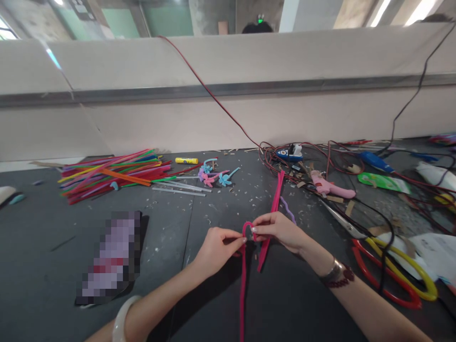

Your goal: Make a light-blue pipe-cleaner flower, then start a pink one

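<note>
A dark pink pipe cleaner point(243, 289) is bent into a small hook at its top, and its long end hangs down toward the bottom of the view. My left hand point(218, 250) pinches it just below the bend on the left side. Between the thumb and fingertips of my right hand point(280, 232) is the short end of the same bend. Under the right hand, a bundle of pink pipe cleaners point(263, 256) lies on the dark table. A short wavy purple pipe cleaner point(288, 209) rests just beyond that hand.
Many coloured pipe cleaners point(117, 173) are heaped at left, near a yellow glue stick point(186, 161) and small pipe-cleaner flowers point(210, 178). A phone-like pixelated object point(110, 256) lies at front left. Scissors with red and yellow handles point(392, 275), a pink glue gun point(331, 187) and tangled cords fill the right.
</note>
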Motion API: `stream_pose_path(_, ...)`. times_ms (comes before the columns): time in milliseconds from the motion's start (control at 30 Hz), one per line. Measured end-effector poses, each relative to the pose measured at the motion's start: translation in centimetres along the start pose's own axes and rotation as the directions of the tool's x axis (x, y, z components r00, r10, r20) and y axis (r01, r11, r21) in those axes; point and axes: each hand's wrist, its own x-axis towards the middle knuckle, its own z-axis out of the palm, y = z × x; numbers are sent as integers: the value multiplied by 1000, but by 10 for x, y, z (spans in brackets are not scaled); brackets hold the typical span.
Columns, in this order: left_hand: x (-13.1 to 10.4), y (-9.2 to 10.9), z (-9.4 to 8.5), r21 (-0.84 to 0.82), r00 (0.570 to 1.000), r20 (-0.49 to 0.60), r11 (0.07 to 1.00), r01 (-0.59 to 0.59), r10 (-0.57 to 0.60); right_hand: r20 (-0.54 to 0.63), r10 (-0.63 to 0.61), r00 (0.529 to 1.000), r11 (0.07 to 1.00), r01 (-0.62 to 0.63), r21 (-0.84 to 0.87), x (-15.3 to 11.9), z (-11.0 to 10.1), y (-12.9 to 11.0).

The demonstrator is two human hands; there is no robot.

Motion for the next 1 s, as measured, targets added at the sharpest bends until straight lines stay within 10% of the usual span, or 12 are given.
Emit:
stream_pose_path(233, 7, -13, 8, -380, 980, 130, 905, 190, -151, -16, 20, 1000, 986, -17, 164, 3, 3, 7)
stream_pose_path(1000, -2, -9, 0, -498, 957, 256, 829, 253, -138, 86, -81, 993, 985, 67, 160, -5, 17, 3)
